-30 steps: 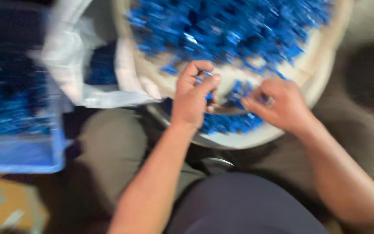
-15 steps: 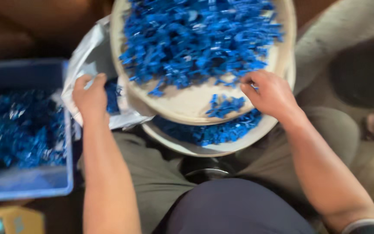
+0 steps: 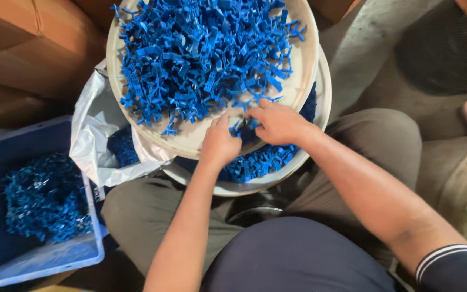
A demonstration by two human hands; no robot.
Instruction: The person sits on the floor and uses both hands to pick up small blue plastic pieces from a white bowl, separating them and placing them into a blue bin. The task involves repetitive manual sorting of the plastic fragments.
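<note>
Left grip, right grip, pinching blue plastic pieces between them

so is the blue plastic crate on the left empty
No, the blue plastic crate holds a heap of tangled blue plastic pieces on its floor.
</note>
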